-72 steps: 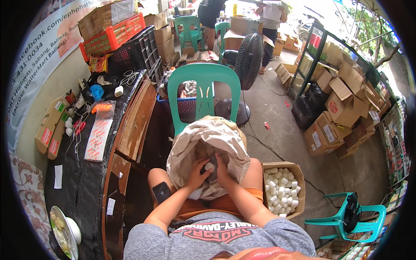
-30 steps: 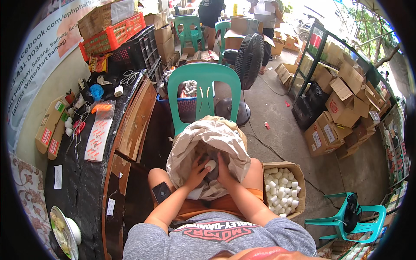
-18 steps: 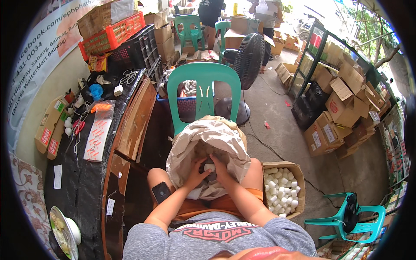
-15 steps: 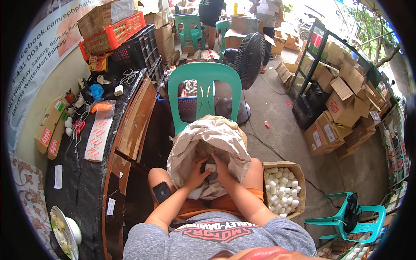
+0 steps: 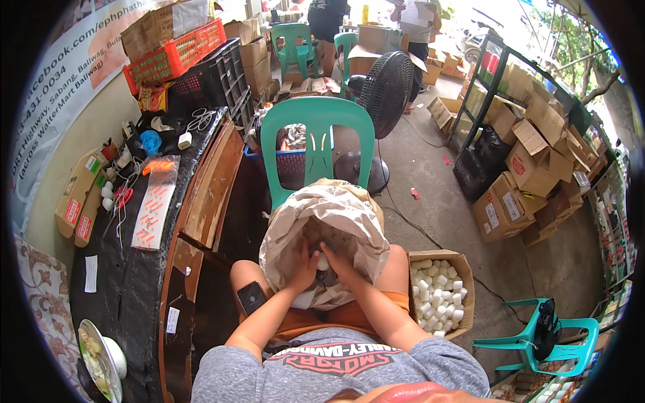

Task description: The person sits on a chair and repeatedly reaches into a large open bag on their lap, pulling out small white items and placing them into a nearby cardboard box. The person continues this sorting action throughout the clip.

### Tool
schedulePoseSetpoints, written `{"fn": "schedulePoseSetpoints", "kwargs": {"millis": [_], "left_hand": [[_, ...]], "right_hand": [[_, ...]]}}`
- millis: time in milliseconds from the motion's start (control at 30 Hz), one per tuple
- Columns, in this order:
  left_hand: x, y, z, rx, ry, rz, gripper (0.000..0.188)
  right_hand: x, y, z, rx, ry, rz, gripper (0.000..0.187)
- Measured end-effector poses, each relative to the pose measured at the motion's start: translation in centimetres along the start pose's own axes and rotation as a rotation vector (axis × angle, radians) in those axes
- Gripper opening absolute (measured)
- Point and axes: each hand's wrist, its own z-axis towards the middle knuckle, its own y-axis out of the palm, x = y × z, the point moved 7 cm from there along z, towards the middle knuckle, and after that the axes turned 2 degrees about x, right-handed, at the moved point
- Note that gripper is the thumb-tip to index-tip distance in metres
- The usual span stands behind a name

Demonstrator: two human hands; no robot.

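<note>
Both hands are inside the mouth of a large crumpled brown paper sack [image 5: 366,228] between my thighs. My left hand [image 5: 304,270] and my right hand [image 5: 338,264] face each other, fingers curved inward. Pinched between them is a small white rounded piece [image 5: 323,262], partly covered by the fingers. The sack's inside is shadowed; paler lumps show dimly beyond my fingertips. By my right thigh stands an open cardboard box [image 5: 468,285] filled with short white cylindrical pieces [image 5: 438,293]. A dark phone [image 5: 252,297] rests on my left thigh.
A green plastic chair [image 5: 269,144] stands directly ahead, with a black fan [image 5: 388,94] behind it. On the left runs a black-covered table [image 5: 127,289]. Cardboard boxes [image 5: 504,208] and a small green chair [image 5: 571,346] are on the right. A cable crosses the floor.
My fingers have shifted around the white piece inside the sack, straightening somewhat, and the piece has turned or moved slightly between them. The sack and box stay in place.
</note>
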Motion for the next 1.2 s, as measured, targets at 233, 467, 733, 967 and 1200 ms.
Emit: {"fn": "schedulePoseSetpoints", "kwargs": {"millis": [233,467,733,967,1200], "left_hand": [[1.4,0.0,-0.5,-0.093,0.020,-0.112,0.056],[5.5,-0.7,-0.7,-0.235,0.168,-0.141,0.071],[-0.8,0.2,0.0,-0.077,-0.135,-0.297,0.074],[1.1,0.5,-0.3,-0.202,-0.079,-0.107,0.085],[1.6,1.4,-1.0,-0.304,0.006,-0.113,0.074]], "right_hand": [[-1.5,-0.1,-2.1,0.074,0.159,0.227,0.071],[-1.3,-1.5,-1.0,0.205,0.143,0.206,0.068],[-0.8,1.1,-1.5,-0.133,0.119,0.377,0.065],[0.2,0.8,-0.7,-0.177,0.110,0.306,0.066],[0.5,-2.3,-0.5,0.295,-0.044,-0.016,0.071]]}}
